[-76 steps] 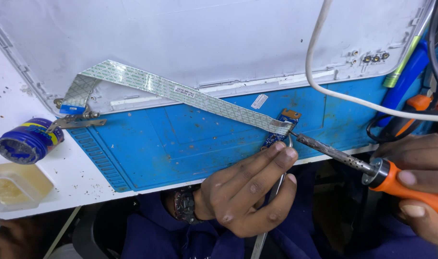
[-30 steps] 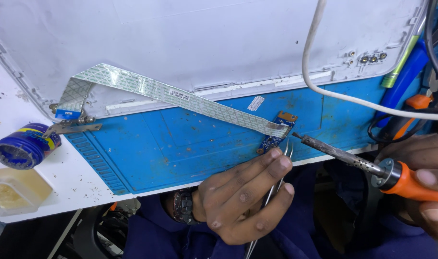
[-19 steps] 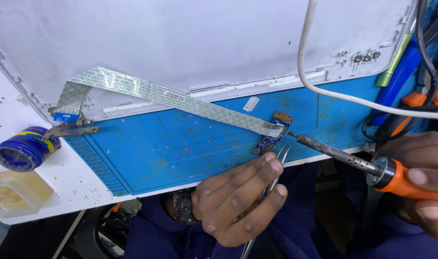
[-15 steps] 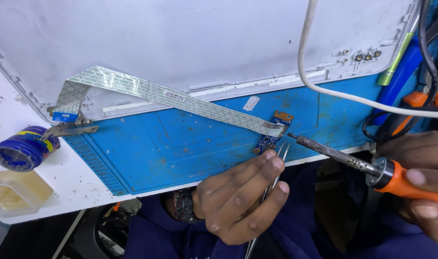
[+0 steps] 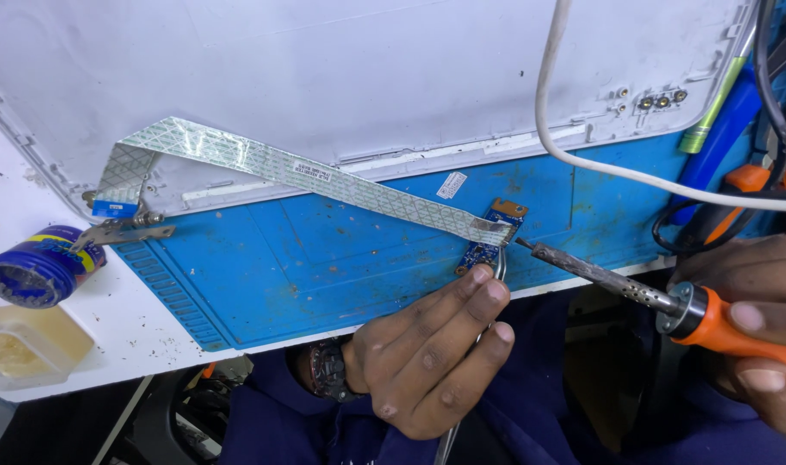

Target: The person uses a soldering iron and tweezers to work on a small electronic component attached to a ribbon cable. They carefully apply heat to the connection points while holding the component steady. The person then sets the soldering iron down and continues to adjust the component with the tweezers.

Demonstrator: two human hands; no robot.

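Note:
A small blue circuit board (image 5: 494, 232) lies on the blue work mat (image 5: 324, 267), joined to a long flat silver ribbon cable (image 5: 281, 168). My left hand (image 5: 432, 353) grips metal tweezers (image 5: 499, 267) whose tips press at the board's lower end. My right hand (image 5: 759, 327) holds a soldering iron (image 5: 634, 293) by its orange handle; its tip touches the board's right edge, beside the ribbon's end.
A large white panel (image 5: 324, 77) covers the back of the bench. A white cable (image 5: 600, 164) loops over it. A blue tin (image 5: 36, 267) and a clear tub (image 5: 27, 349) stand at the left. Blue and orange tools (image 5: 737, 146) lie at the right.
The soldering iron's tip has come in to the left and now touches the board. The tweezers stay at the board's lower end.

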